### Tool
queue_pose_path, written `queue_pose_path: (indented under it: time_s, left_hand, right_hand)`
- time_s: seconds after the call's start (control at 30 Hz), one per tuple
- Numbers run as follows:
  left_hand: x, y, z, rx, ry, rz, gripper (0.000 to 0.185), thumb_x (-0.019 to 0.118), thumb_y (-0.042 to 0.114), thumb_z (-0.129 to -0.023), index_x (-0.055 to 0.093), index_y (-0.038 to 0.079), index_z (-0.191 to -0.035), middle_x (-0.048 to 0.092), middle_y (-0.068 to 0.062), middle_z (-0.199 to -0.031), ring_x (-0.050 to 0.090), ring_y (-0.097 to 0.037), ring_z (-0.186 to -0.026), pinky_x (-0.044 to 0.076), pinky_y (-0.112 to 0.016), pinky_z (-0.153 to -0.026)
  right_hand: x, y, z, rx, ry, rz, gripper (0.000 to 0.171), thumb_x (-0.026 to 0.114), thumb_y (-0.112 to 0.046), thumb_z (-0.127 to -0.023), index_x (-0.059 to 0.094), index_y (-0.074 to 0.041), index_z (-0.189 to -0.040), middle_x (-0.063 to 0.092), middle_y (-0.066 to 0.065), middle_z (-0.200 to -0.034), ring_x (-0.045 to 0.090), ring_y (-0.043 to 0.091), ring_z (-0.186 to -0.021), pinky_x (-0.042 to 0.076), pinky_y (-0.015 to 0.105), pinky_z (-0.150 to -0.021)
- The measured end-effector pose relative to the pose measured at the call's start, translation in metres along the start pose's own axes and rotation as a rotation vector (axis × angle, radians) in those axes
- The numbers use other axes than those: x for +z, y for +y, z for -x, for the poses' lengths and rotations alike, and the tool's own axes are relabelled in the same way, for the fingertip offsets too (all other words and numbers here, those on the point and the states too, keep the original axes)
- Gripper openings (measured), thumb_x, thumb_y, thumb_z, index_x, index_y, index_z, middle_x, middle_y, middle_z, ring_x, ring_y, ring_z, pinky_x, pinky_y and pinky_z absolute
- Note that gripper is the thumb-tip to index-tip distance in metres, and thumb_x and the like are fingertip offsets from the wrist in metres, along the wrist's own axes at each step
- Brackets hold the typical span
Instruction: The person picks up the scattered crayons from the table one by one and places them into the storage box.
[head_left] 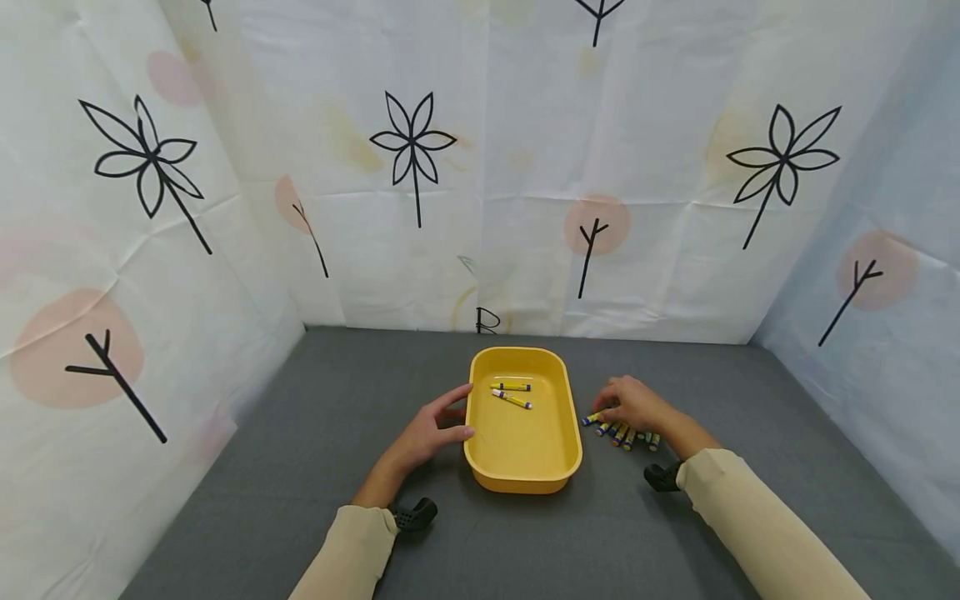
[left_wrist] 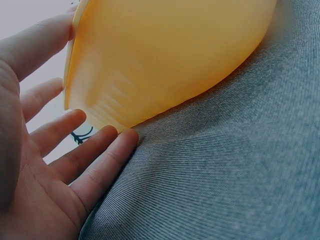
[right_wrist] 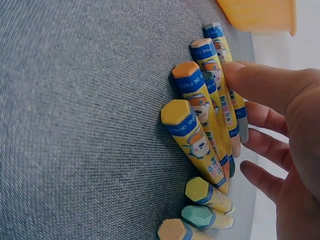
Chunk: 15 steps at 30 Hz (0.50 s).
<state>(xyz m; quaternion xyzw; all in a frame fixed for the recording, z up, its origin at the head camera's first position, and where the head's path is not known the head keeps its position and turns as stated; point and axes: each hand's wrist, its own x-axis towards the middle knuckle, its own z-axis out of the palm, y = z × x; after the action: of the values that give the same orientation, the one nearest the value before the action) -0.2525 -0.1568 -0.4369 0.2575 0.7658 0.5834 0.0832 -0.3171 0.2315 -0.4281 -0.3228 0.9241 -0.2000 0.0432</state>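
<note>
My left hand (head_left: 433, 427) rests against the left side of a yellow plastic tray (head_left: 517, 454), its fingers fairly straight along the outer wall in the left wrist view. Two oil pastels lie inside: one (head_left: 511, 387) nearly level, the other (head_left: 512, 400) slanted, with a white end. Right of the tray, my right hand (head_left: 636, 406) reaches down over a row of oil pastels with yellow and blue wrappers. Thumb and fingers pinch a grey oil pastel (right_wrist: 216, 33) at the row's end nearest the tray. Beside it lies a peach oil pastel (right_wrist: 204, 50), then an orange-tipped one (right_wrist: 188, 76).
More oil pastels lie nearer the wrist, among them a yellow one (right_wrist: 176, 114) and a green one (right_wrist: 199, 216). A grey cloth (head_left: 360, 383) covers the table. White printed sheets (head_left: 525, 167) hang behind and at both sides.
</note>
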Motion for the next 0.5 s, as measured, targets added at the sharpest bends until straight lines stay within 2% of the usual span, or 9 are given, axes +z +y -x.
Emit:
queue_pose_path:
  time_s: [0.17, 0.4, 0.5]
  left_hand:
    - [0.000, 0.001, 0.001, -0.007, 0.002, -0.009, 0.068, 0.065, 0.007, -0.092, 0.032, 0.003, -0.151, 0.029, -0.023, -0.153, 0.045, -0.041, -0.127, 0.039, -0.054, -0.101]
    - [0.000, 0.001, 0.001, -0.013, 0.001, -0.004, 0.068, 0.065, 0.007, -0.092, 0.032, 0.003, -0.151, 0.030, -0.021, -0.154, 0.046, -0.039, -0.128, 0.039, -0.052, -0.102]
    - [-0.001, 0.000, 0.001, -0.012, 0.001, -0.001, 0.068, 0.065, 0.007, -0.092, 0.032, 0.003, -0.151, 0.030, -0.021, -0.154, 0.046, -0.039, -0.128, 0.039, -0.052, -0.102]
  right_hand:
    - [-0.003, -0.001, 0.000, 0.031, 0.044, 0.013, 0.009, 0.070, -0.008, -0.088, 0.075, -0.010, -0.095, 0.059, -0.003, -0.086, 0.050, 0.016, -0.078, 0.043, 0.035, -0.068]
    - [-0.013, -0.008, -0.005, 0.116, 0.221, -0.028, 0.006, 0.070, -0.007, -0.089, 0.071, -0.007, -0.094, 0.061, 0.001, -0.087, 0.057, 0.021, -0.080, 0.050, 0.040, -0.070]
    - [-0.018, -0.014, -0.011, 0.127, 0.258, -0.059, 0.005, 0.069, -0.007, -0.090, 0.069, -0.006, -0.095, 0.061, 0.002, -0.086, 0.057, 0.020, -0.078, 0.050, 0.039, -0.068]
